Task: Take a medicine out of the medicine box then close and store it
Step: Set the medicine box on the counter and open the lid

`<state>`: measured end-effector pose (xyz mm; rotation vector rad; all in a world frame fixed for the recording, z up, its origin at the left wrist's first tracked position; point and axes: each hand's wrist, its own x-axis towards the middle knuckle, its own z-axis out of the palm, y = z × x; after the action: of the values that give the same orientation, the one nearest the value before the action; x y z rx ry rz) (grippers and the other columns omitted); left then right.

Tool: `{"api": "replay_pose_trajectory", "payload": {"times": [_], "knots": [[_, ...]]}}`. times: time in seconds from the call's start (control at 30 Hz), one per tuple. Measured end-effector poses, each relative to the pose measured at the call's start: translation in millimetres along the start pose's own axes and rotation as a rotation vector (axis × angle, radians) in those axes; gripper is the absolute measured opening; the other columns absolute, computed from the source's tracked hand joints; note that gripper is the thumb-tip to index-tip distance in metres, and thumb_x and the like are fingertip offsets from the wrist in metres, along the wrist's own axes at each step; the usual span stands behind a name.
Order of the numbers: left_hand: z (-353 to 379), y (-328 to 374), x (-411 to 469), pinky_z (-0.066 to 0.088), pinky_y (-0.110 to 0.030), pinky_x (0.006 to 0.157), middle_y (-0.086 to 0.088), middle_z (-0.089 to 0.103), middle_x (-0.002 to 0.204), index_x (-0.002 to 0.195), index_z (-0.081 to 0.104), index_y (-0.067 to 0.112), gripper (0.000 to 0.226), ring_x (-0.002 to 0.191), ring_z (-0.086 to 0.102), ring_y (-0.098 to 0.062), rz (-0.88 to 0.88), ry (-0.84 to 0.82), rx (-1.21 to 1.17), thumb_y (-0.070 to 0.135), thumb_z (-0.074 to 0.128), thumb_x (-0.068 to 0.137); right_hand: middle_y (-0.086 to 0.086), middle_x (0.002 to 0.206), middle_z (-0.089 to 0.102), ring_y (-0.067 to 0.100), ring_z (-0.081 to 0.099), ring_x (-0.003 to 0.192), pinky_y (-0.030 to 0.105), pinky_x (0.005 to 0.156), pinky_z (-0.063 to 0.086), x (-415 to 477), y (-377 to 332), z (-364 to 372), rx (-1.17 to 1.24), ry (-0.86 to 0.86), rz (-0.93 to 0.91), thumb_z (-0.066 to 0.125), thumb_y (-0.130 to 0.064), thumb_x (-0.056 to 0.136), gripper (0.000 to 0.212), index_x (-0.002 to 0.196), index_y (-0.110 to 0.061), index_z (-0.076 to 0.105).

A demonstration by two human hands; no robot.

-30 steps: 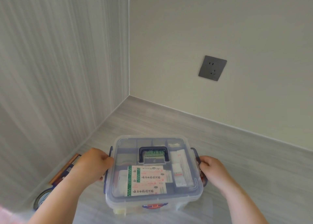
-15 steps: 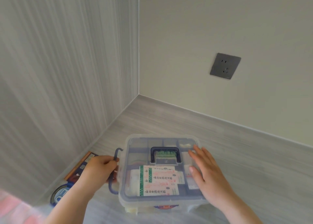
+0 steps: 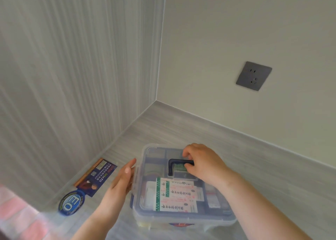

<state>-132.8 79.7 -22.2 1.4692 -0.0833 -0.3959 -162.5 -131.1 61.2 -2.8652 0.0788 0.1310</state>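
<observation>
A clear plastic medicine box (image 3: 154, 216) with a see-through lid sits on the grey counter near the corner. White and green plaster packets (image 3: 177, 196) show through the lid. On top is a dark blue carry handle (image 3: 172, 164). My right hand (image 3: 201, 162) lies on the lid with its fingers curled around that handle. My left hand (image 3: 121, 179) rests flat against the box's left side, fingers straight and apart, holding nothing. The lid is down on the box.
A dark blue and orange flat packet (image 3: 96, 176) and a round blue "EO" sticker (image 3: 71, 202) lie on the counter left of the box, by the striped left wall. A grey wall socket (image 3: 253, 76) is on the back wall.
My right hand moved from the box's right side over the lid and closed on the handle. My left hand let go of the left latch and now lies flat against the side.
</observation>
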Motion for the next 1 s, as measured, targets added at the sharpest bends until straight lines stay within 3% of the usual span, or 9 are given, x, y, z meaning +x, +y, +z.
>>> {"api": "replay_pose_trajectory", "payload": {"times": [0.1,0.2,0.3,0.43,0.53,0.6,0.77,0.9,1.0], "knots": [[-3.5,-13.6,1.0,0.034,-0.045,0.106,0.012,0.063,0.118,0.099,0.056,0.052,0.068,0.116,0.053,-0.014,0.006,-0.018,-0.061,0.086,0.055,0.041,0.012,0.109,0.058,0.026,0.051,0.095,0.030,0.069,0.034,10.4,-7.6,-8.3,-0.206,-0.098,-0.038,0.049,-0.011,0.083,0.018,0.100,-0.006,0.053],[-4.2,-18.5,2.9,0.037,-0.037,0.097,0.024,0.071,0.097,0.104,0.054,0.046,0.078,0.101,0.061,0.001,0.021,-0.052,-0.106,0.087,0.057,0.038,0.016,0.105,0.058,0.026,0.047,0.085,0.030,0.064,0.026,13.6,-12.8,-10.3,-0.350,-0.094,-0.143,0.046,-0.003,0.080,0.017,0.096,-0.004,0.052],[-4.8,-19.9,4.0,0.039,-0.029,0.087,0.027,0.071,0.094,0.107,0.051,0.042,0.083,0.094,0.062,0.009,0.042,-0.071,-0.116,0.086,0.058,0.038,0.014,0.103,0.057,0.024,0.043,0.076,0.030,0.063,0.025,9.2,-6.7,-8.1,-0.366,-0.052,-0.234,0.043,-0.003,0.081,0.018,0.098,-0.006,0.050],[-6.6,-26.6,5.5,0.038,-0.027,0.090,0.026,0.070,0.099,0.108,0.054,0.038,0.073,0.100,0.061,0.005,0.064,-0.061,-0.129,0.081,0.058,0.049,0.005,0.094,0.065,0.024,0.054,0.073,0.027,0.061,0.032,-3.3,5.3,-6.8,-0.166,0.051,-0.210,0.044,-0.017,0.085,0.017,0.102,-0.013,0.046],[-2.5,-22.2,4.4,0.037,-0.034,0.095,0.019,0.070,0.106,0.107,0.057,0.034,0.042,0.104,0.061,-0.004,0.047,-0.048,-0.155,0.054,0.041,0.075,-0.002,0.091,0.070,0.020,0.062,0.078,0.027,0.065,0.040,-15.8,8.6,-5.8,-0.035,0.173,-0.186,0.048,-0.020,0.083,0.019,0.101,-0.018,0.052],[-1.1,-19.9,2.7,0.036,-0.034,0.094,0.020,0.070,0.102,0.111,0.054,0.031,0.041,0.102,0.060,-0.004,0.044,-0.038,-0.179,0.045,0.034,0.077,-0.001,0.087,0.072,0.022,0.065,0.077,0.025,0.065,0.042,-22.7,10.5,-9.2,0.024,0.283,-0.172,0.054,-0.017,0.080,0.017,0.097,-0.017,0.058],[12.8,-10.4,-14.1,0.032,-0.024,0.096,0.020,0.055,0.114,0.119,0.045,0.034,0.035,0.107,0.049,0.000,0.041,0.033,-0.078,0.020,0.047,0.087,0.013,0.081,0.074,0.031,0.069,0.073,0.040,0.072,0.052,-37.7,49.3,-33.3,0.159,0.541,0.034,0.064,-0.006,0.076,0.017,0.091,-0.013,0.064],[25.1,-13.0,-31.1,0.023,-0.022,0.101,0.014,0.039,0.129,0.132,0.039,0.017,0.049,0.119,0.035,-0.002,0.168,0.137,0.299,0.007,0.053,0.087,0.019,0.082,0.073,0.036,0.068,0.077,0.001,0.059,0.037,-64.6,104.1,-35.1,0.209,0.693,0.270,0.063,-0.003,0.077,0.015,0.091,-0.008,0.064],[29.3,-15.7,-40.9,0.017,-0.024,0.105,0.011,0.029,0.136,0.132,0.038,0.012,0.046,0.124,0.027,-0.003,0.365,0.167,0.551,0.013,0.052,0.089,0.022,0.084,0.072,0.039,0.066,0.080,0.004,0.056,0.036,-92.9,139.1,-25.7,0.218,0.757,0.445,0.061,-0.003,0.079,0.014,0.092,-0.007,0.063]]}}
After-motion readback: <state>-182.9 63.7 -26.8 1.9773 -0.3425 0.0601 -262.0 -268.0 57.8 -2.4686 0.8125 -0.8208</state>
